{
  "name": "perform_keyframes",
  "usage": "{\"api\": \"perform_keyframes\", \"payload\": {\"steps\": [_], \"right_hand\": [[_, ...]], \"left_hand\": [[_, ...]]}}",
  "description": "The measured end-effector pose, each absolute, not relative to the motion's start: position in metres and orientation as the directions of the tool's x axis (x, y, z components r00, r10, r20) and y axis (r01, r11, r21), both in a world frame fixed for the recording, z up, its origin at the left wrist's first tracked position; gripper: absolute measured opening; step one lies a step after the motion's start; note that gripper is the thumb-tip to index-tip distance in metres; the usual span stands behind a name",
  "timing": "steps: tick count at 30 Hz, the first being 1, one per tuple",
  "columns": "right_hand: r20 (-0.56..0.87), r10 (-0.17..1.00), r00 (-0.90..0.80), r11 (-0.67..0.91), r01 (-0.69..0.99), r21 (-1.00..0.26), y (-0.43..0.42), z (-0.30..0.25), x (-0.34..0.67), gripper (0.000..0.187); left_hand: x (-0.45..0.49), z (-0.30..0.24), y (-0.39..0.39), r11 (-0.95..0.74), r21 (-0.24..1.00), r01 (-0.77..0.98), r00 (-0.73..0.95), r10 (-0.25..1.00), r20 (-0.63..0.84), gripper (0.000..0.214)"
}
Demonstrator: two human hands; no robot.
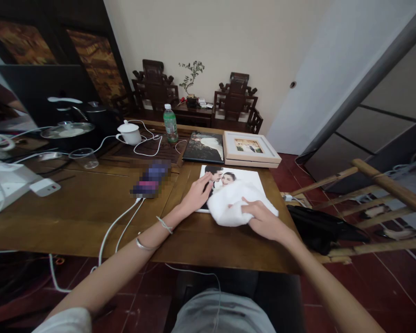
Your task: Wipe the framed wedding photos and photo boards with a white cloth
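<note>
1. Gripping a bunched white cloth point(229, 208), the fingers of the right hand point(265, 219) are closing on its folds; the fingertips tucked into it are not showing clearly.
2. Stretching out nearly straight and close together, the fingers of the left hand point(197, 192) are holding nothing; they are lying over the photo panel point(254, 178) at its 9 o'clock edge.
3. The panel, showing two people, is lying face up near the table's right end, directly ahead of the person; the cloth is covering much of it from the centre towards 5 o'clock.
4. The step in hand is seemingly wiping the panel, the left hand steadying it. The next move is probably calling for light, even pressure, with the left fingers keeping out of the cloth's way.
5. Counting from the panel, with 12 pointing away from the person, a dark photo panel point(196, 147) is resting at 11 o'clock and a pale framed photo point(272, 150) at 1, both near.
6. Farther out, a pixelated device point(150, 178) is lying at 9 o'clock, a bottle point(171, 127) is standing at between 10 and 11, and the wooden table point(90, 208) is supporting everything named.
</note>
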State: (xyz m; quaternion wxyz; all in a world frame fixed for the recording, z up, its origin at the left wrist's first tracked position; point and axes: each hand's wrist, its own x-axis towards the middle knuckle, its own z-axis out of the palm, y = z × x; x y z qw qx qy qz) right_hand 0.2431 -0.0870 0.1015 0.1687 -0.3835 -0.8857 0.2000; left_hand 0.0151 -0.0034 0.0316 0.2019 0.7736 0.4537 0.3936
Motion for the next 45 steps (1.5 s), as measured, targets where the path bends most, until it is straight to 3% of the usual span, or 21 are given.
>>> {"api": "perform_keyframes", "payload": {"steps": [5, 10, 16, 22, 27, 36, 41, 45], "right_hand": [[0.158, 0.901, -0.405, 0.431, 0.780, -0.454, -0.065, 0.101, 0.299, 0.018], [0.266, 0.943, -0.199, 0.299, 0.856, -0.422, -0.024, 0.091, 0.313, 0.022], [0.241, 0.947, -0.211, 0.293, 0.874, -0.388, 0.021, 0.100, 0.249, 0.039], [0.148, 0.928, -0.342, 0.373, 0.850, -0.372, 0.046, 0.115, 0.169, 0.034], [0.090, 0.892, -0.443, 0.452, 0.863, -0.226, 0.045, 0.123, 0.141, 0.037], [0.125, 0.941, -0.313, 0.331, 0.930, -0.162, 0.036, 0.115, 0.200, 0.039], [0.210, 0.958, -0.193, 0.233, 0.954, -0.187, 0.031, 0.099, 0.270, 0.037], [0.283, 0.935, -0.212, 0.276, 0.938, -0.211, 0.006, 0.084, 0.303, 0.038]], "left_hand": [[0.016, 0.030, -0.006, -0.579, 0.521, 0.627, 0.409, 0.814, 0.412, 0.044], [0.018, 0.033, -0.008, -0.579, 0.479, 0.660, 0.422, 0.813, 0.402, 0.044], [0.017, 0.034, -0.008, -0.588, 0.459, 0.666, 0.428, 0.805, 0.411, 0.044], [0.014, 0.036, -0.008, -0.605, 0.477, 0.638, 0.431, 0.794, 0.429, 0.040], [0.013, 0.037, -0.007, -0.605, 0.479, 0.636, 0.428, 0.793, 0.434, 0.038], [0.012, 0.034, -0.007, -0.614, 0.478, 0.628, 0.446, 0.787, 0.426, 0.042], [0.013, 0.036, -0.008, -0.592, 0.481, 0.646, 0.437, 0.804, 0.403, 0.045], [0.013, 0.034, -0.008, -0.596, 0.482, 0.642, 0.433, 0.801, 0.414, 0.044]]}}
